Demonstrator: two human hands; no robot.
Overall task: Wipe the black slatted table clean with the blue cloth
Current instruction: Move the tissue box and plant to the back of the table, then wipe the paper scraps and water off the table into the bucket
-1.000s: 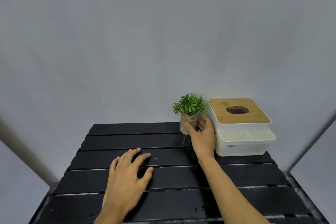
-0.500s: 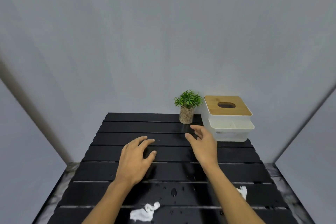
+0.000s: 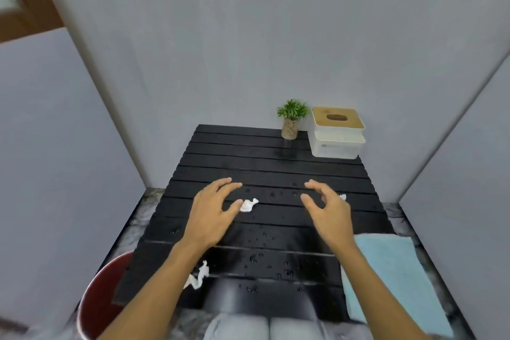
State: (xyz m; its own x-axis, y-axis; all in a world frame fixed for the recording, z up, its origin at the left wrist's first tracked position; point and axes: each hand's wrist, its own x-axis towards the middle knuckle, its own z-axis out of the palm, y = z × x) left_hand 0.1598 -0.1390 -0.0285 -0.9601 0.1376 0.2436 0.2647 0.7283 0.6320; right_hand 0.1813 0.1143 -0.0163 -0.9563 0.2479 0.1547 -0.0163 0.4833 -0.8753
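Both my hands, left [image 3: 211, 217] and right [image 3: 329, 212], hover spread and empty mid-frame; one blue cloth [image 3: 392, 279] lower right, three paper scraps [image 3: 248, 205] on the table [image 3: 276, 171]

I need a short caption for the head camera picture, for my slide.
Both hands, left and right, hover open over the wet black slatted table; blue cloth lies unused.
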